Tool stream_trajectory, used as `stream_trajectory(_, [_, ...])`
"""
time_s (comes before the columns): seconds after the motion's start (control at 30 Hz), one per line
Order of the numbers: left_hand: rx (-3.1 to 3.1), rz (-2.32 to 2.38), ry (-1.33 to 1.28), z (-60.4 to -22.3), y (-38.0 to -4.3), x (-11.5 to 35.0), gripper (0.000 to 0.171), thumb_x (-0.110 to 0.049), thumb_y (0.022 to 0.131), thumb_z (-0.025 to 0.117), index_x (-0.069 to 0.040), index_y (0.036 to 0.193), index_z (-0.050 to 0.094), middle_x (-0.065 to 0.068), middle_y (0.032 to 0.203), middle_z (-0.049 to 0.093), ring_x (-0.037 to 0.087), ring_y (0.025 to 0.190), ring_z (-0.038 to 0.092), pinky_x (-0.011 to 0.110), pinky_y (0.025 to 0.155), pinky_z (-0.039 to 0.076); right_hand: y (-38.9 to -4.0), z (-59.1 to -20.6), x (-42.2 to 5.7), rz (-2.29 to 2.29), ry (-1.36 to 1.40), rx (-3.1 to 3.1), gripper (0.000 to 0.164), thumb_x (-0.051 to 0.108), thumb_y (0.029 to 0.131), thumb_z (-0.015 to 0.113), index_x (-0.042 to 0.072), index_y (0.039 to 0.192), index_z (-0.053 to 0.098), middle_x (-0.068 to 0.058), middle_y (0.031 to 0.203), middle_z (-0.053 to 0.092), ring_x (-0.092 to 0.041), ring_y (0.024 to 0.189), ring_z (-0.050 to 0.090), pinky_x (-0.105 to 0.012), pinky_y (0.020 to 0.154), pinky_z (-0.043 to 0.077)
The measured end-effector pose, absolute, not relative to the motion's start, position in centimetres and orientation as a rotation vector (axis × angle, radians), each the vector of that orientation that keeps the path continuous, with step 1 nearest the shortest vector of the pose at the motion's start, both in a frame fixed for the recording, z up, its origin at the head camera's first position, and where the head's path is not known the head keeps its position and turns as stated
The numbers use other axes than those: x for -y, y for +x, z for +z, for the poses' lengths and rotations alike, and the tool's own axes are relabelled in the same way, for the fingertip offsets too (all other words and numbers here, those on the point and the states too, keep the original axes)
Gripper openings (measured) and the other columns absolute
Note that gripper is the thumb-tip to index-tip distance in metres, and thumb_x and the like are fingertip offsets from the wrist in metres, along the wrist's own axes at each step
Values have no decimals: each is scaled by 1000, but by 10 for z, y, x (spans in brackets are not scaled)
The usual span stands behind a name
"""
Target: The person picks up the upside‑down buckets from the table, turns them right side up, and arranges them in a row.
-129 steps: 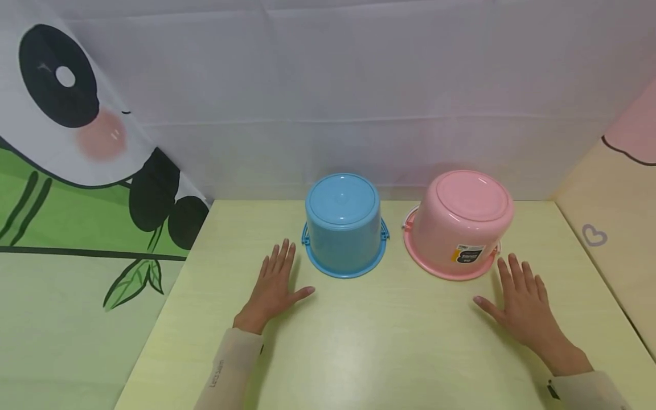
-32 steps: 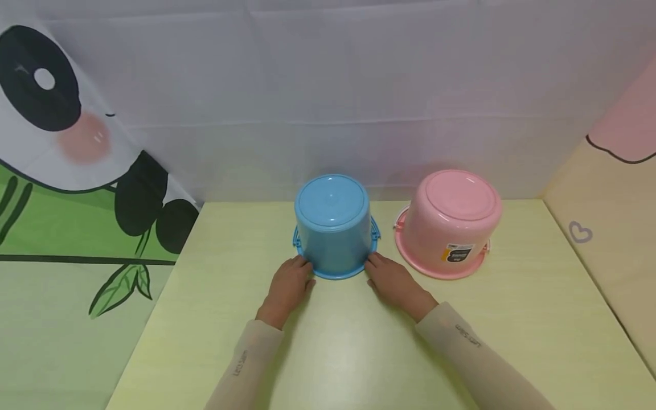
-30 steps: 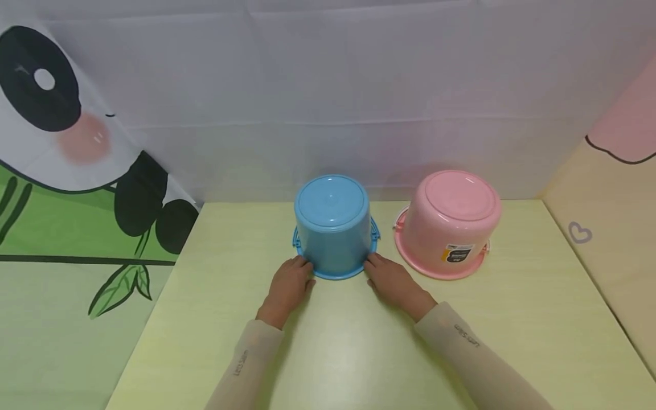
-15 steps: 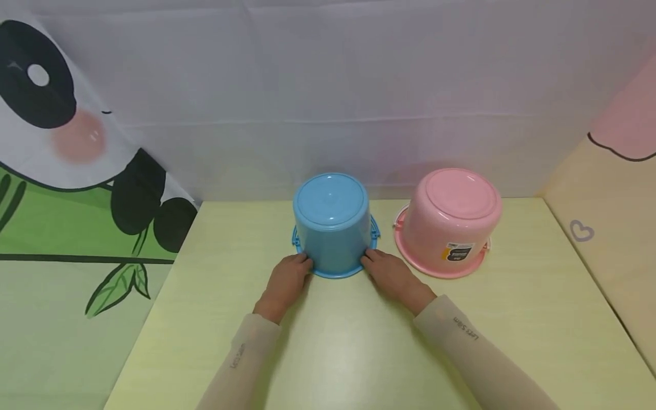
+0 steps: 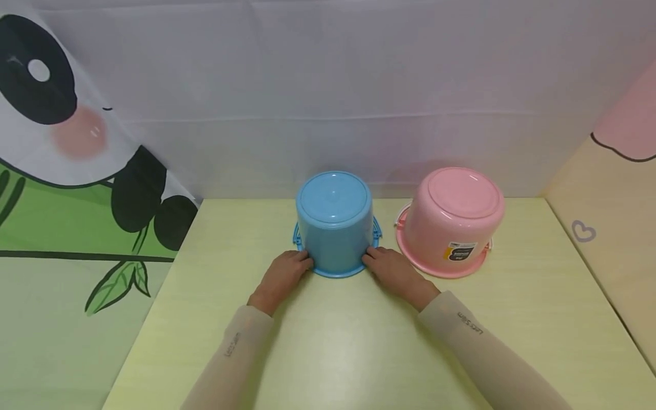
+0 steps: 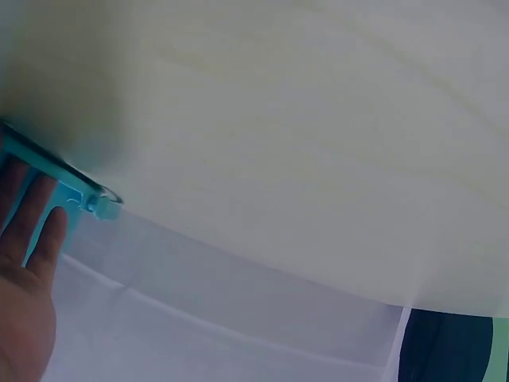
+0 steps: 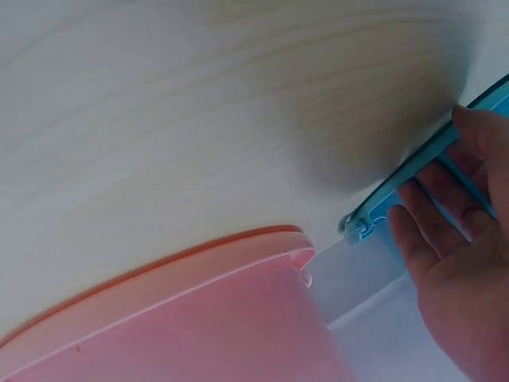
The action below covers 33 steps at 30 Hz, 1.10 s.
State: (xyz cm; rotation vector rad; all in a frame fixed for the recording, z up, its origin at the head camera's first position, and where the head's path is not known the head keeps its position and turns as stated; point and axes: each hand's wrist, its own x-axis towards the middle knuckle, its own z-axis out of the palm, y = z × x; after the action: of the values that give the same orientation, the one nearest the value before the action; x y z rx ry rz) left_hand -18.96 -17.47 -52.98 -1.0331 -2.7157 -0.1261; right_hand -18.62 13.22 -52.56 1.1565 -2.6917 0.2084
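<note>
A blue bucket (image 5: 335, 228) stands upside down on the table, its rim down and its handle folded along the sides. My left hand (image 5: 283, 276) holds the rim at the front left. In the left wrist view the fingers (image 6: 45, 231) lie against the bucket's outer wall, the thumb hidden. My right hand (image 5: 397, 274) grips the rim at the front right; in the right wrist view its thumb (image 7: 477, 127) is at the rim's edge and the fingers lie along the wall. To the right, a pink bucket (image 5: 456, 228) also sits upside down, a label on its side.
The pale wood-look table (image 5: 328, 336) ends at the back against a grey-white cloth (image 5: 328, 85). A printed panel with a cartoon face and green areas (image 5: 56, 216) borders the left side. A cream panel with a small heart (image 5: 583, 231) stands on the right.
Over the earlier frames both hands have come from spread wide on the table to the blue bucket's rim. In the last second the hands and buckets hardly move; the head view shifts slightly.
</note>
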Motion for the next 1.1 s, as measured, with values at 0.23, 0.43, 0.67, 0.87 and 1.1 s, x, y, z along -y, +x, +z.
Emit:
stream_trajectory(0.23, [2625, -232, -1044, -533, -193, 178, 17, -11, 88, 85, -10, 85, 68, 1, 82, 54, 22, 76, 59, 40, 83, 58, -187, -521, -134, 249, 1161, 2662, 19, 1, 90, 77, 7, 102, 63, -6, 97, 59, -26, 81, 61, -38, 76, 56])
stream_trajectory(0.43, [2585, -235, -1024, -535, -194, 178, 24, -14, 84, 90, -11, 85, 66, 1, 83, 56, 22, 76, 60, 39, 78, 56, -187, -519, -135, 304, 1138, 2665, 23, 1, 86, 82, 8, 100, 64, -5, 96, 60, -27, 80, 61, -39, 73, 56])
stream_trajectory(0.67, [2572, -261, -996, -534, -192, 178, 31, -15, 79, 93, -12, 83, 63, 0, 82, 53, 21, 73, 55, 38, 74, 54, -186, -519, -133, 338, 1102, 2634, 19, 3, 90, 81, 11, 97, 65, -4, 91, 58, -24, 78, 55, -34, 66, 53])
stream_trajectory(0.87, [2558, -362, -990, -534, -188, 177, 33, -13, 77, 94, -11, 82, 62, 1, 83, 51, 19, 73, 51, 35, 65, 52, -185, -513, -133, 344, 1089, 2614, 16, 5, 93, 80, 11, 94, 66, -3, 90, 56, -21, 80, 53, -30, 66, 52])
stream_trajectory(1.1, [2565, -462, -1008, -530, -185, 176, 32, -13, 78, 92, -9, 81, 60, 0, 84, 47, 16, 76, 46, 33, 66, 50, -185, -513, -138, 369, 1113, 2557, 22, 5, 91, 82, 13, 91, 62, -2, 90, 54, -21, 81, 53, -30, 66, 51])
